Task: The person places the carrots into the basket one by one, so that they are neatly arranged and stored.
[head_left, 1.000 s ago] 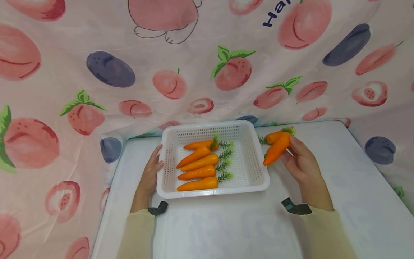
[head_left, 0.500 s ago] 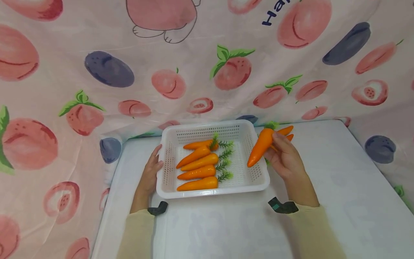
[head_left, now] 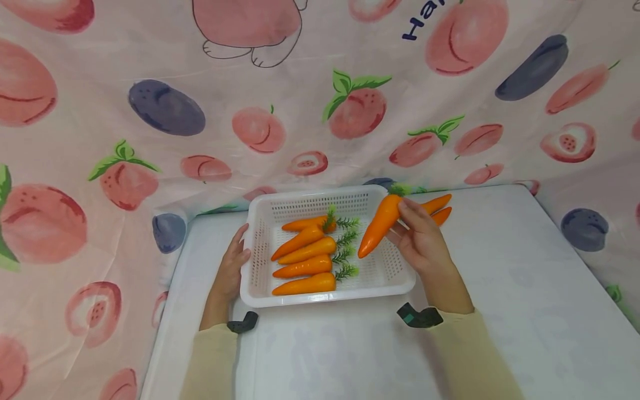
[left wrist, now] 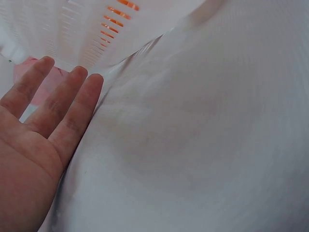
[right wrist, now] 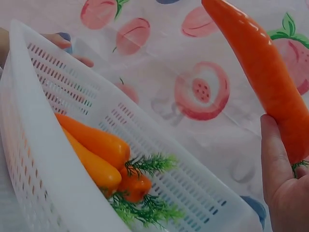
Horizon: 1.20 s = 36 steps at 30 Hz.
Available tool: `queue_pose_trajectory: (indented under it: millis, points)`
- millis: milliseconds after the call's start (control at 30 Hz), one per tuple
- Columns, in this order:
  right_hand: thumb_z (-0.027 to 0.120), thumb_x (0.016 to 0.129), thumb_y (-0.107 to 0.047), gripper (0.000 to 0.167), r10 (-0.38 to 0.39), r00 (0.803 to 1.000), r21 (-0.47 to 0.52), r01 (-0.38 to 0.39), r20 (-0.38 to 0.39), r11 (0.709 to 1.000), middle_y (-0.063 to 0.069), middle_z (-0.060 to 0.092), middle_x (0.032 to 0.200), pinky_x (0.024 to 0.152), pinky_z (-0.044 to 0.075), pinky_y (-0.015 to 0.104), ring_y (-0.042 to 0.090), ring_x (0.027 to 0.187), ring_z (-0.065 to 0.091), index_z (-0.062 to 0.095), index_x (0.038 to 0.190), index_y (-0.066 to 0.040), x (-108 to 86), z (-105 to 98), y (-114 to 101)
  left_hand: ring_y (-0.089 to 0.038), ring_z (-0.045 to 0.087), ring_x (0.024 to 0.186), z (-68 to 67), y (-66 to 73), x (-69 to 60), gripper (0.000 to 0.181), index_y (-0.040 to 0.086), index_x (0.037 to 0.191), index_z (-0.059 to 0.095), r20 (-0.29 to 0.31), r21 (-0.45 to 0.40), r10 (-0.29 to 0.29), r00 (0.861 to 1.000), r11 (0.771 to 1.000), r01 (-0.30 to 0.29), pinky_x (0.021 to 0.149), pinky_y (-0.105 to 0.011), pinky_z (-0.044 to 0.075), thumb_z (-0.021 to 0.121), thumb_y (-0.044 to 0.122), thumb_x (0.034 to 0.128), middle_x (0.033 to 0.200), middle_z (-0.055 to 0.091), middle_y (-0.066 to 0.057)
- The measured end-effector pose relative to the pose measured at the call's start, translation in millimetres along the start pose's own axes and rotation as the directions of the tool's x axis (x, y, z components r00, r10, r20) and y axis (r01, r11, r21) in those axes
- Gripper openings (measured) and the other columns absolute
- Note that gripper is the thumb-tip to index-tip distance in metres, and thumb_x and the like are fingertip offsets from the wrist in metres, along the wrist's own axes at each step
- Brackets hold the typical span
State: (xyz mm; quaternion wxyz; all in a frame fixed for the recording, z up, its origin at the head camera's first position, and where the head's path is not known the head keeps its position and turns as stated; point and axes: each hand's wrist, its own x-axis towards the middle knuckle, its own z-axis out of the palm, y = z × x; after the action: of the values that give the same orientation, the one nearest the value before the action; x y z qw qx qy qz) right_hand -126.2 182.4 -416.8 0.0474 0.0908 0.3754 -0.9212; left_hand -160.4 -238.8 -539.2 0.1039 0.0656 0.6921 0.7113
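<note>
My right hand [head_left: 424, 241] pinches an orange carrot [head_left: 379, 226] by its thick, leafy end, over the right side of a white plastic basket [head_left: 327, 298]. Its tip points down and left in the head view. In the right wrist view the same carrot [right wrist: 265, 67] rises above my fingers, apart from the basket. Several carrots [head_left: 305, 286] lie stacked in a row inside, green tops to the right. At the basket's left wall is my left hand [head_left: 230, 272]; the left wrist view shows its fingers [left wrist: 67, 108] fairly straight, and its thumb is out of that view.
Two more carrots [head_left: 436, 204] lie on the white table [head_left: 525, 278] to the basket's right, partly hidden behind my right hand. A fruit-print cloth [head_left: 285, 66] hangs behind the table and along its sides. Dark straps [head_left: 420, 315] sit at both wrists.
My right hand has carried the carrot leftward, from beside the basket to over its right part. The two carrots on the table show more now. The left hand and basket stay put.
</note>
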Motion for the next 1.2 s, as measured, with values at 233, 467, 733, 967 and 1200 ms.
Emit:
queue_pose_trajectory:
  millis: [233,467,733,967,1200]
  points:
    - [0.064,0.100,-0.022,0.042,0.018,0.999,-0.048,-0.019,-0.037,0.999,0.003,0.054,0.135,0.091,0.061,0.035,0.021,0.112,0.062,0.046,0.137,-0.016,3.2,15.2,12.1,-0.018,0.050,0.134,-1.0,-0.6,0.2,0.063,0.037,0.161,0.024,0.018,-0.003,0.032,0.999,0.999,-0.032,0.094,-0.029,0.058,0.048,0.025,0.1040,0.167,0.030,-0.007]
    - [0.068,0.098,-0.025,0.041,0.022,0.996,-0.086,-0.030,-0.086,0.996,0.002,0.055,0.135,0.091,0.060,0.035,0.022,0.115,0.059,0.049,0.133,-0.018,6.4,29.7,27.7,-0.019,0.048,0.136,-1.8,-1.5,0.9,0.064,0.039,0.161,0.025,0.011,-0.004,0.021,1.000,1.000,-0.021,0.094,-0.029,0.057,0.050,0.027,0.1035,0.167,0.029,-0.005]
    - [0.069,0.098,-0.026,0.039,0.006,0.989,-0.098,-0.021,-0.149,0.995,0.002,0.056,0.133,0.089,0.060,0.034,0.022,0.116,0.057,0.051,0.132,-0.020,9.3,43.0,45.3,-0.018,0.047,0.137,-1.1,-0.4,0.8,0.064,0.040,0.160,0.026,0.010,0.003,0.011,1.000,1.000,-0.011,0.095,-0.028,0.057,0.051,0.028,0.1037,0.167,0.029,-0.004]
    - [0.064,0.101,-0.025,0.039,-0.044,0.987,-0.153,0.020,-0.156,0.988,0.004,0.059,0.133,0.088,0.061,0.033,0.018,0.110,0.062,0.045,0.134,-0.018,12.9,50.4,62.9,-0.023,0.044,0.141,-0.8,-0.6,1.0,0.064,0.040,0.161,0.025,0.005,-0.001,0.010,1.000,1.000,-0.010,0.095,-0.028,0.057,0.051,0.027,0.1037,0.168,0.028,-0.003]
    - [0.062,0.102,-0.023,0.039,-0.062,0.984,-0.182,0.031,-0.167,0.983,0.004,0.059,0.131,0.088,0.062,0.034,0.016,0.108,0.064,0.042,0.135,-0.017,18.1,47.0,74.1,-0.024,0.044,0.140,-1.8,-0.9,1.1,0.064,0.040,0.161,0.025,0.000,0.013,0.001,1.000,1.000,-0.001,0.095,-0.028,0.057,0.051,0.027,0.1034,0.167,0.029,-0.003]
